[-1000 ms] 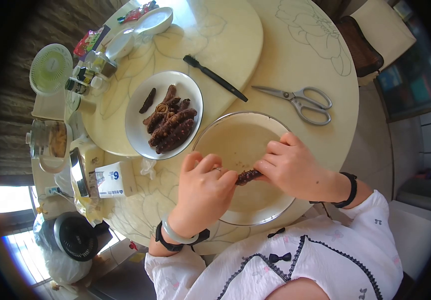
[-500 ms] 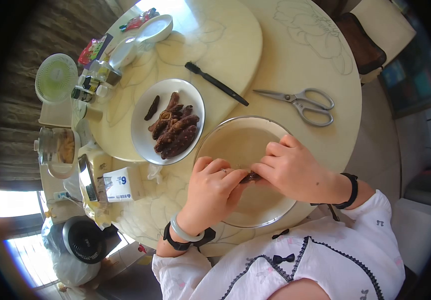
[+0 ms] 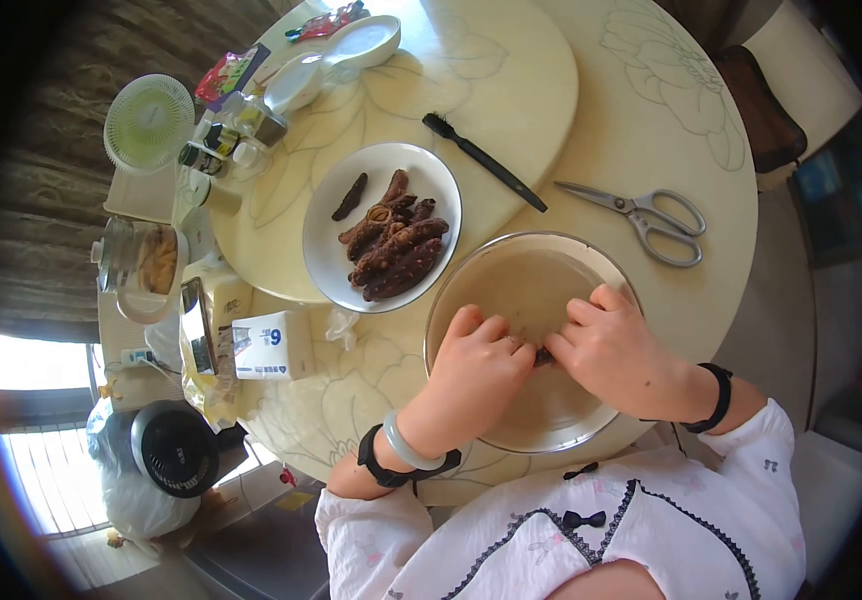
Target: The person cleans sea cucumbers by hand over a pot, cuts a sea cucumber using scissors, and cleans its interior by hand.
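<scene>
Both hands meet over a wide metal-rimmed basin (image 3: 511, 262) holding what looks like shallow cloudy water. My left hand (image 3: 479, 362) and my right hand (image 3: 619, 352) pinch a small dark brown sea cucumber (image 3: 545, 357) between the fingertips. Most of it is hidden by the fingers. Beyond the basin, to the left, a white plate (image 3: 329, 258) carries a pile of knobby dark brown sea cucumbers (image 3: 396, 255), with one small piece (image 3: 350, 197) lying apart.
A black brush (image 3: 486, 163) lies past the basin, and metal scissors (image 3: 641, 212) rest to its right. At the left are a tissue pack (image 3: 273, 346), a glass pot (image 3: 141, 268), small bottles (image 3: 213, 140), white dishes (image 3: 365, 42) and a green-white basket (image 3: 149, 122).
The view has shifted, so the table things appear further right. Both hands remain together over the basin, and less of the sea cucumber shows between the fingers.
</scene>
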Motion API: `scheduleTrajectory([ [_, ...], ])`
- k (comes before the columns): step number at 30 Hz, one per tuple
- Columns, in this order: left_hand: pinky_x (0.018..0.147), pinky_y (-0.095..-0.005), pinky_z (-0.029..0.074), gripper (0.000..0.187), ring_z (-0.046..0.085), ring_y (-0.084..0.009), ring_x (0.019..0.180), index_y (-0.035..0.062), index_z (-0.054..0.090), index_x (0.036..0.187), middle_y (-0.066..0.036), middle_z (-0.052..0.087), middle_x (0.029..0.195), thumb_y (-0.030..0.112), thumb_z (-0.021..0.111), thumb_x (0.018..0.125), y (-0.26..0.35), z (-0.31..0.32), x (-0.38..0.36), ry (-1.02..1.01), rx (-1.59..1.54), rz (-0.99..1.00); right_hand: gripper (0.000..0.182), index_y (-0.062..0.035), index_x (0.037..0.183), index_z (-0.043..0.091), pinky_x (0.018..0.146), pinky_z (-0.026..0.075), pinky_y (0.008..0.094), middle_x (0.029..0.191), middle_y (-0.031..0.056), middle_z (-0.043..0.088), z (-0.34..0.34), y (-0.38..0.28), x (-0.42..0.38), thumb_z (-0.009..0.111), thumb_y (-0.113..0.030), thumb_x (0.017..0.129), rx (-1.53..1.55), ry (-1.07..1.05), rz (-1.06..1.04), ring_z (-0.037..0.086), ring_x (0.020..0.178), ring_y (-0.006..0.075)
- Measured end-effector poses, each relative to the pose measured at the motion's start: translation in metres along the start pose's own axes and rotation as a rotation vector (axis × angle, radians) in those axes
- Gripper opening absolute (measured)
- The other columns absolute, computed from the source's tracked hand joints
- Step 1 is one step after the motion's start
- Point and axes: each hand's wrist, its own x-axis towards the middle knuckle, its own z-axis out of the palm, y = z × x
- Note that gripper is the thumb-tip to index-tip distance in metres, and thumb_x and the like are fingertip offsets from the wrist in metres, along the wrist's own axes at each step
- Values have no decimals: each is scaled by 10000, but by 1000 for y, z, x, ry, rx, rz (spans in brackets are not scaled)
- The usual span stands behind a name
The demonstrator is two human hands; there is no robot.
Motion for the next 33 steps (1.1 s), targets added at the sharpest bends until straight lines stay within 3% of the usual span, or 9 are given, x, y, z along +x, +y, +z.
scheduleTrajectory([
  [1, 947, -408, 408, 155, 617, -192, 938, 102, 689, 869, 14, 697, 808, 221, 761, 799, 1, 1, 0, -64, 50, 2, 72, -127, 795, 623, 831, 366, 324, 720, -12, 611, 0, -1, 0, 677, -175, 797, -16, -67, -2, 546, 810, 153],
  [5, 921, -393, 415, 86, 605, -209, 884, 88, 658, 812, -5, 646, 751, 140, 687, 750, 0, -2, -1, -15, 30, 31, 108, -119, 826, 648, 831, 370, 331, 732, -14, 621, 0, -3, 2, 696, -214, 811, -12, -102, -24, 549, 814, 161],
  [7, 935, -399, 413, 125, 611, -218, 916, 84, 670, 871, -18, 664, 815, 154, 711, 775, 1, -9, 0, 152, -18, 17, 110, -123, 794, 662, 833, 383, 337, 700, -11, 626, 1, -5, 5, 709, -222, 800, 91, 93, 42, 565, 819, 167],
  [8, 935, -399, 413, 125, 611, -218, 916, 84, 670, 871, -18, 664, 815, 154, 711, 775, 1, -14, -1, 152, -18, 17, 110, -123, 794, 662, 833, 383, 337, 700, -11, 626, -1, -4, 6, 709, -222, 800, 91, 93, 43, 565, 819, 167],
  [11, 927, -421, 397, 235, 617, -229, 965, 99, 719, 962, -7, 684, 884, 200, 792, 763, 5, -34, -6, 207, -107, -31, 143, -138, 891, 704, 851, 389, 338, 737, -41, 644, -10, 0, 7, 722, -263, 824, 170, 171, 63, 576, 834, 158],
  [13, 896, -421, 391, 320, 623, -235, 949, 87, 733, 1030, -5, 708, 913, 172, 818, 734, 9, -48, -9, 290, -126, -31, 287, -140, 1021, 736, 831, 379, 336, 850, -49, 707, -13, 3, 6, 803, -238, 760, 321, 190, 75, 584, 834, 141],
  [17, 860, -411, 381, 360, 638, -226, 898, 77, 753, 1023, -7, 742, 926, 149, 854, 684, 12, -59, -12, 389, -110, -10, 274, -140, 1002, 739, 818, 375, 333, 847, -61, 711, -21, 8, 9, 816, -223, 753, 387, 216, 70, 580, 802, 139],
  [21, 843, -394, 340, 374, 626, -196, 853, 81, 725, 1053, 15, 720, 927, 165, 851, 711, 8, -57, -11, 517, -60, 50, 249, -143, 993, 743, 798, 374, 329, 789, -66, 681, -21, 11, 16, 817, -202, 763, 419, 338, 59, 574, 775, 139],
  [33, 856, -398, 351, 370, 629, -205, 877, 68, 718, 1045, -4, 718, 931, 81, 802, 684, 4, -48, -6, 503, -19, 9, 222, -119, 963, 754, 824, 396, 341, 780, -40, 692, -11, 21, 25, 813, -208, 769, 557, 358, 51, 583, 784, 169],
])
